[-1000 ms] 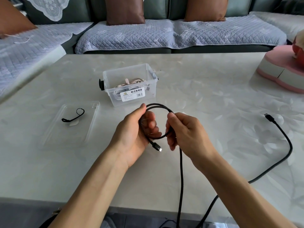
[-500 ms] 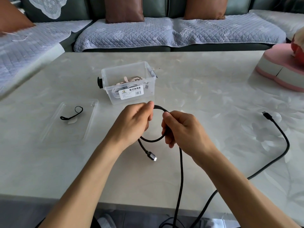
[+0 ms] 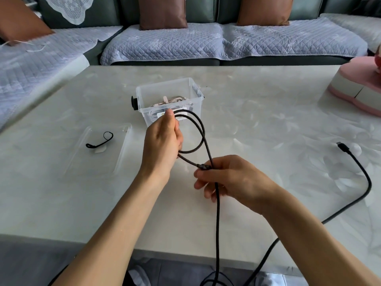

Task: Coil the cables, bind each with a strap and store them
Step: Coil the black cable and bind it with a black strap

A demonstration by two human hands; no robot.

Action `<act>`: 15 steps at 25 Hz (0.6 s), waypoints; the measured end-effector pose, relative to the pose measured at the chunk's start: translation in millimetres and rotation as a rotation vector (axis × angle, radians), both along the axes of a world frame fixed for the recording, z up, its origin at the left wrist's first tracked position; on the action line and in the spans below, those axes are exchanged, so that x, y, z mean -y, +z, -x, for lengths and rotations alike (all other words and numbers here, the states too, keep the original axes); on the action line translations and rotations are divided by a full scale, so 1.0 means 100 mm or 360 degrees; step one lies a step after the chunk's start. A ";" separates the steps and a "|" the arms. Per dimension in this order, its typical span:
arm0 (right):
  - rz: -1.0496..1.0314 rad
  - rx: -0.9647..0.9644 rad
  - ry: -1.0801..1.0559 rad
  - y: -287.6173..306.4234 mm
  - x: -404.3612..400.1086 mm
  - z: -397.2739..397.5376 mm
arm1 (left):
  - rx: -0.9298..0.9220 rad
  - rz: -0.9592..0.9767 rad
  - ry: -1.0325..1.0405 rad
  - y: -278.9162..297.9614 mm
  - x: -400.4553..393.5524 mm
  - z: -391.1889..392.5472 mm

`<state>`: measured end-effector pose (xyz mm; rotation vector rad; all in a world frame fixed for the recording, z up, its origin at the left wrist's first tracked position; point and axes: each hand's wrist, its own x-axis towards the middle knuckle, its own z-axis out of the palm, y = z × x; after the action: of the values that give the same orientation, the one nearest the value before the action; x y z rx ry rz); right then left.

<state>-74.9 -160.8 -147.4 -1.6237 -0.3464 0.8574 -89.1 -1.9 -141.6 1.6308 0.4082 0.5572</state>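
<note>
Both hands point(image 3: 198, 159) pinch the black cable point(image 3: 203, 133), one loop made (strap point(image 3: 100, 140) waits at nine o'clock), binding and storing left.

The desk point(image 3: 257, 120) has a pale, glossy, marbled top with a faint leaf pattern. At its far right edge stands a pink and white object point(image 3: 354, 89), partly cut off by the frame; what it is cannot be told. Beyond the desk runs a dark green sofa point(image 3: 206, 7) that turns a corner at the left. Its seats are covered with quilted lavender-grey covers point(image 3: 226, 40). Two brown cushions point(image 3: 161, 12) lean upright against the backrest, well apart; a third brown cushion point(image 3: 20, 19) lies at the far left. A white lace cloth point(image 3: 71, 9) hangs over the backrest near the corner.
</note>
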 end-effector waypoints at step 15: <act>-0.0401 -0.0174 -0.0748 -0.10 -0.07 0.01 | -0.0189 -0.0159 -0.0125 -0.15 0.29 0.12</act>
<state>-75.6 -153.5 -157.6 -1.3398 0.0108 0.5167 -101.0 -31.2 -156.6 1.7738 0.4072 0.4291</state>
